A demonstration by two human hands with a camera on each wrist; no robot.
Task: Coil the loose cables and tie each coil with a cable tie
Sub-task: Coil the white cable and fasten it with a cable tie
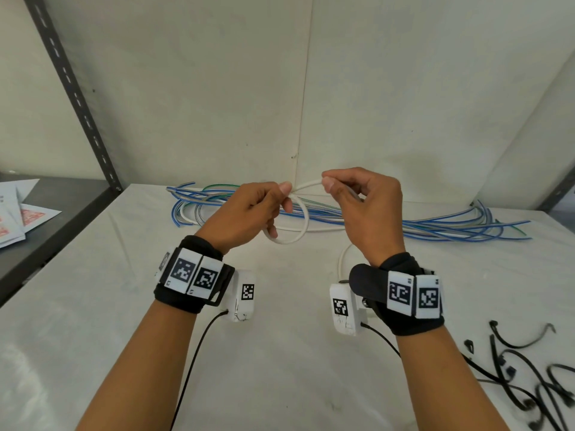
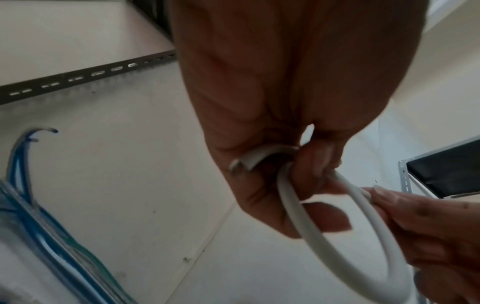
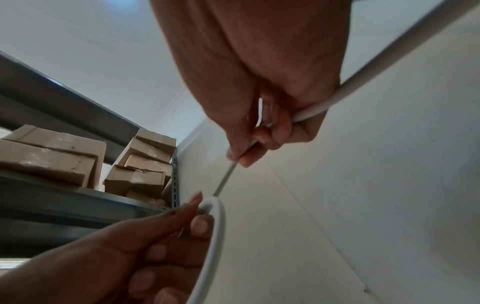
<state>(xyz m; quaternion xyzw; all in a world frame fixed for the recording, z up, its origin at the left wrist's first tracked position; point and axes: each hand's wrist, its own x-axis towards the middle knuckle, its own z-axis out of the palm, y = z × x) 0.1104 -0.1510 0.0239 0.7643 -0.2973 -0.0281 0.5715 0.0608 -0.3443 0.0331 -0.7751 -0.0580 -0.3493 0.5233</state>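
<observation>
A white cable [image 1: 303,225] is bent into one small loop above the table. My left hand [image 1: 264,206] grips the loop where it crosses, thumb on top, fingers curled through it. In the left wrist view the white cable's loop [image 2: 311,232] hangs from those fingers. My right hand [image 1: 348,197] pinches the cable's straight run a little to the right of the crossing. The white cable [image 3: 228,176] runs taut from my right fingers to the loop, and its tail passes through my palm and hangs below my wrist. Several black cable ties [image 1: 529,374] lie at the front right.
A long bundle of blue, green and clear cables [image 1: 404,223] lies across the back of the white table [image 1: 93,306]. A dark slotted shelf upright [image 1: 74,91] and a grey shelf with papers [image 1: 18,213] stand at the left. Cardboard boxes [image 3: 64,156] sit on a shelf.
</observation>
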